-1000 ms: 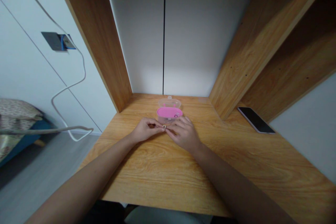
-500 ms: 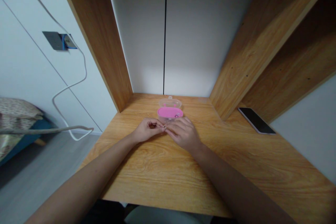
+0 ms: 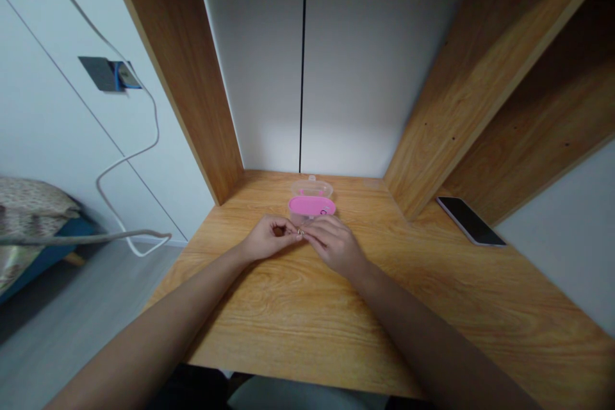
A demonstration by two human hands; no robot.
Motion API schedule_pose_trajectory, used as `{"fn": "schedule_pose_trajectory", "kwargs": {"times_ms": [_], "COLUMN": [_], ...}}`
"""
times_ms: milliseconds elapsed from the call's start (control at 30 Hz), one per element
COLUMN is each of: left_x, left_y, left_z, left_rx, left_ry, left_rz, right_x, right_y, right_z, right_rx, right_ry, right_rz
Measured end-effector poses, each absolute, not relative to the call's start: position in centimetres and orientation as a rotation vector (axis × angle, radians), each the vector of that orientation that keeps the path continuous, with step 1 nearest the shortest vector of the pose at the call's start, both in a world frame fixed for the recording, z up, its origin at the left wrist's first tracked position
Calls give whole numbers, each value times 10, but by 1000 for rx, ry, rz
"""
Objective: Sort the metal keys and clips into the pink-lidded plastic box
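Observation:
My left hand (image 3: 270, 238) is closed, thumb and forefinger pinching a small, shiny, ring-like piece (image 3: 300, 232). My right hand (image 3: 337, 245) meets it from the other side, its thumb and fingertips pinched on the same piece. It is too small to make out exactly. Just beyond the fingertips stands a clear oval case with a pink inner tray (image 3: 307, 205), its transparent lid (image 3: 312, 188) swung open toward the back. A dark ring-shaped mark or item (image 3: 323, 212) shows at the tray's right end. My right fingers hide part of the case's front.
A phone (image 3: 471, 221) lies at the right of the wooden desk (image 3: 278, 320), by a slanting wooden panel (image 3: 442, 96). Another wooden panel (image 3: 177, 70) rises on the left. A white cable (image 3: 156, 115) hangs from a wall socket (image 3: 127, 75).
Both hands stay nearly in place. The small piece between my fingertips has turned slightly, and my right fingers have shifted a little.

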State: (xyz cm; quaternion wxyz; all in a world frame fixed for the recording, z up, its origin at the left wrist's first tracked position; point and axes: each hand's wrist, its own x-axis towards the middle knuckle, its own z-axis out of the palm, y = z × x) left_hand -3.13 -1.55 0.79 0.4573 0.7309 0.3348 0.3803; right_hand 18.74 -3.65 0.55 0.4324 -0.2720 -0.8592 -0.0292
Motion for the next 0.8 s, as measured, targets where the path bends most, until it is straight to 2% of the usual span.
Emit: {"fn": "schedule_pose_trajectory", "kwargs": {"times_ms": [800], "left_x": [-33], "left_y": [-14], "left_z": [11], "left_rx": [1824], "left_ry": [696], "left_rz": [903], "right_x": [187], "right_y": [-41], "right_z": [12], "right_rx": [-707], "right_ry": [-2159], "right_rz": [0]}}
